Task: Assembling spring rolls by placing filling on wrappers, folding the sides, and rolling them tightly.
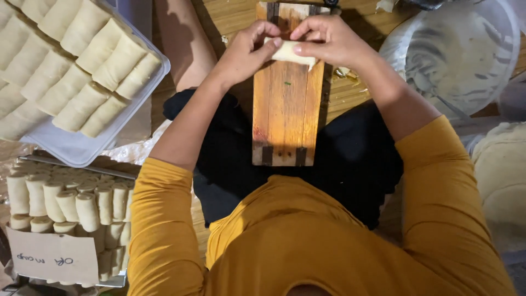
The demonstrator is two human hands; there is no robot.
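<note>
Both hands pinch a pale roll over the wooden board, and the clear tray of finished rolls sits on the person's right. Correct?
Not quite. The head view shows the clear tray on the person's left. The rest holds: left hand and right hand pinch the pale roll over the wooden board.

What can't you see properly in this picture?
- Head view: most of the pale roll on the wooden board is covered by the left hand and right hand, so its filling cannot be seen.
- The plastic tray of rolls is cut off by the top and left edges.
- The round bowl shows only smears; its contents are unclear.
</note>
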